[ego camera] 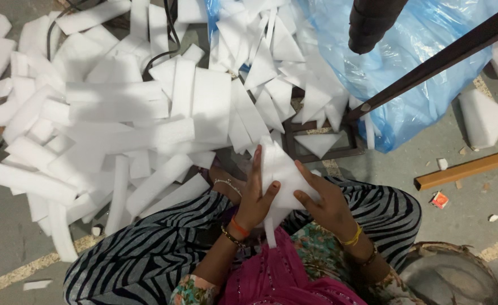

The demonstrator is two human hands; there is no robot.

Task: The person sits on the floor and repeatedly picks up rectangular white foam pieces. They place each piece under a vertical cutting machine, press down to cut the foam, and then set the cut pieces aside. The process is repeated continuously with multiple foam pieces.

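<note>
**Both hands on a white foam piece over the lap**

We see the left hand [253, 195] and the right hand [323, 199] gripping the same white foam piece [280, 172], one on each side, fingers pressed against its surface. The piece sits just above our knees, which are covered in zebra-striped fabric [147, 248], and a narrow tail of it hangs down between the wrists. Ahead of us on the floor [0, 237] lies a wide heap of long foam strips [90, 124], overlapping one another. To its right, triangular foam offcuts [271, 73] spill from a blue plastic bag [424, 73]. A dark metal frame [429, 65] crosses in front of the bag. A wooden stick [463, 169] rests on the floor well to the right.
</note>
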